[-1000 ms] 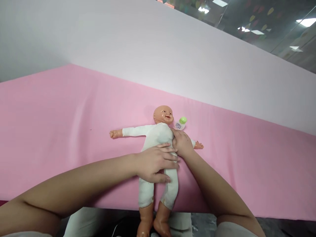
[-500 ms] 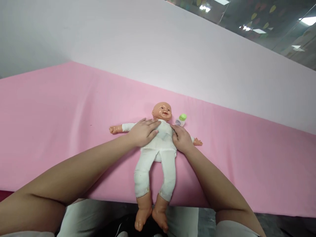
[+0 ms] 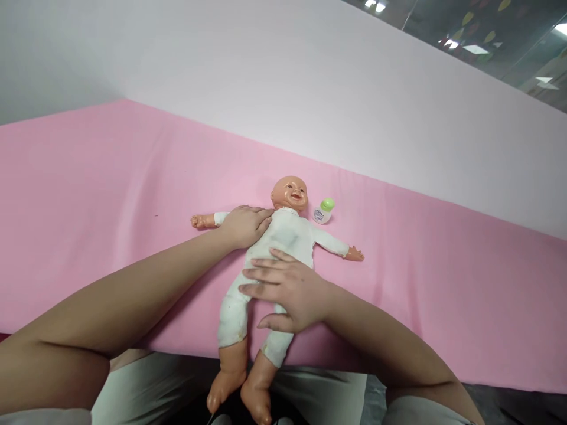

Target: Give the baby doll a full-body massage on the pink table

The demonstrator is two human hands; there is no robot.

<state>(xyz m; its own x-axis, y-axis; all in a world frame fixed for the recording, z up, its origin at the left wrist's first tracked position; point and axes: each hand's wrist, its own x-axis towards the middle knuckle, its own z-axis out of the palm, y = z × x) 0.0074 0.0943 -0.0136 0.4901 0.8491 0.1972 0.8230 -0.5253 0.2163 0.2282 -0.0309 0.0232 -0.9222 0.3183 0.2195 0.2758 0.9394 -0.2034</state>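
1. The doll [image 3: 287, 251] lies on its back at the centre of the frame, on the pink surface [image 3: 84, 195]. From my end I read its body as white cloth, with a greyish patch on the chest.
2. Its head [image 3: 290, 193] is just above frame centre, turned slightly towards the right of the frame. Both arms stretch outwards, one to each side.
3. I see the left hand [image 3: 245, 226] laid over the doll's shoulder and upper arm, left of centre. Its fingers lie close together, pointing in towards the neck; the palm side is hidden, so I cannot tell whether it grips.
4. The right hand [image 3: 292, 289] is just below centre, across the doll's lower belly and hips. Its fingers are spread apart and point left, the thumb away from them, and nothing is clasped. I cannot tell how firmly it touches.
5. The doll's legs run to the lower middle, and its feet [image 3: 227, 375] reach past the surface's near edge, in front of pale trousers [image 3: 144, 386].
6. I have a small bottle [image 3: 324, 211] with a green cap just right of the head, apart from both hands.
7. A pale wall [image 3: 248, 77] fills the top, with dark glass [image 3: 447, 23] at upper right.
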